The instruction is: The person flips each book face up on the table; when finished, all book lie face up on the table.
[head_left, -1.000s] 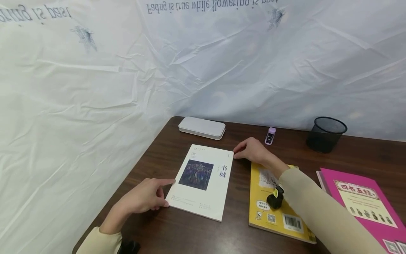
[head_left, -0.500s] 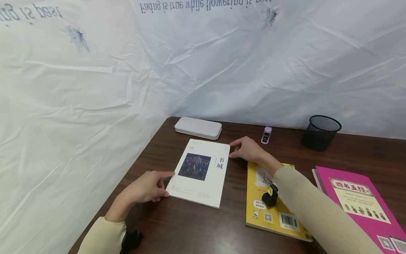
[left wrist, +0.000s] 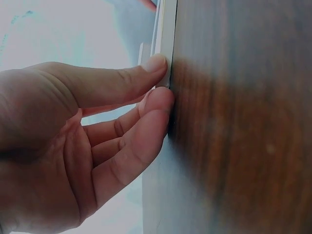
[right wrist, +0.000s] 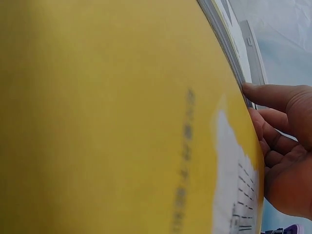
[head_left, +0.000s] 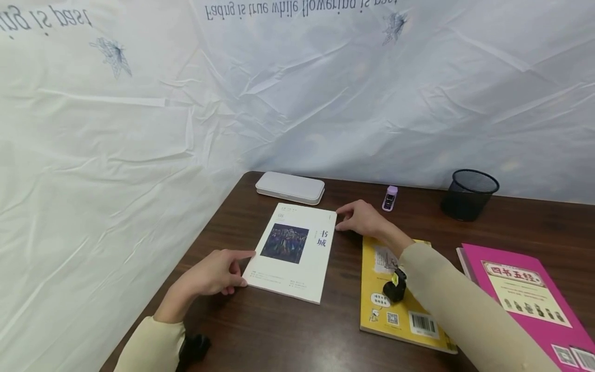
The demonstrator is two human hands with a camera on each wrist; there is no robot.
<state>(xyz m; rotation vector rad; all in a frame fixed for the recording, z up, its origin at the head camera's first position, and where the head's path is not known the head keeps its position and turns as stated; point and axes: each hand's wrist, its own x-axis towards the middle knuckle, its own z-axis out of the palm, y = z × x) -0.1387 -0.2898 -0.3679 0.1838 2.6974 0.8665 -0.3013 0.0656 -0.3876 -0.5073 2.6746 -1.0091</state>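
Observation:
A thin white book (head_left: 309, 281) with a dark picture on its cover lies flat on the dark wooden table. My left hand (head_left: 211, 274) touches its near left corner, index finger straight against the left side and thumb at the near edge. In the left wrist view the thumb meets the book's edge (left wrist: 168, 34), and the other fingers bend loosely. At the far right corner, thumb and index finger of my right hand (head_left: 362, 219) touch the right side. The right wrist view shows that hand (right wrist: 287, 131) partly behind a yellow book (right wrist: 122, 107).
Under my right forearm lies the yellow book, with a pink book (head_left: 516, 279) beyond it to the right. A white case (head_left: 290, 186), a small purple item (head_left: 389, 199) and a black mesh pen holder (head_left: 468, 199) stand along the back, before a white sheet (head_left: 288, 103).
The white book has slid away from me, its near edge drawing back, and my left hand has moved along with it. Over the last half second hardly anything has moved.

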